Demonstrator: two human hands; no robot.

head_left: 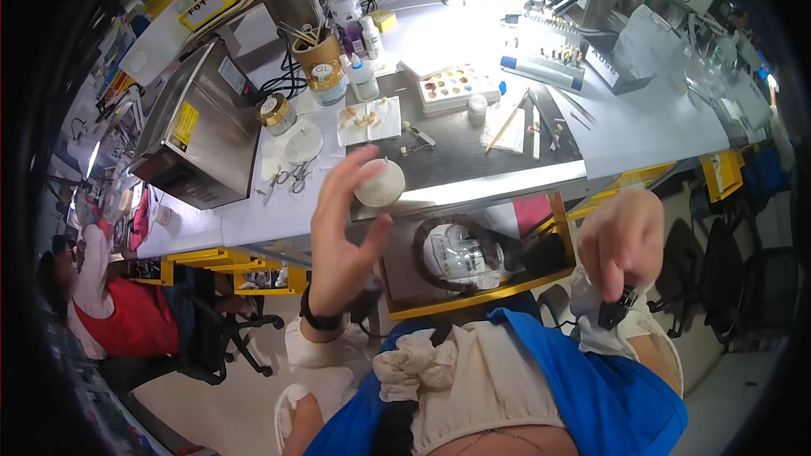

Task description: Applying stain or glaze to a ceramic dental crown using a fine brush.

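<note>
My left hand is raised at the bench's front edge, thumb and fingers apart and holding nothing. Behind its fingertips lies a round white disc with a dotted surface. My right hand hovers to the right of the pulled-out drawer, its fingers curled downward. Whatever those fingers may hold is hidden. Just below them, a small black device shows by the sleeve. Inside the drawer is a dark-rimmed round object with clear plastic at its middle.
On the bench stand a metal box-shaped device, jars, bottles and a brush holder. A paint palette, small tooth-coloured pieces on a tissue and several slim tools lie farther back. A person in red sits at left; a black chair stands right.
</note>
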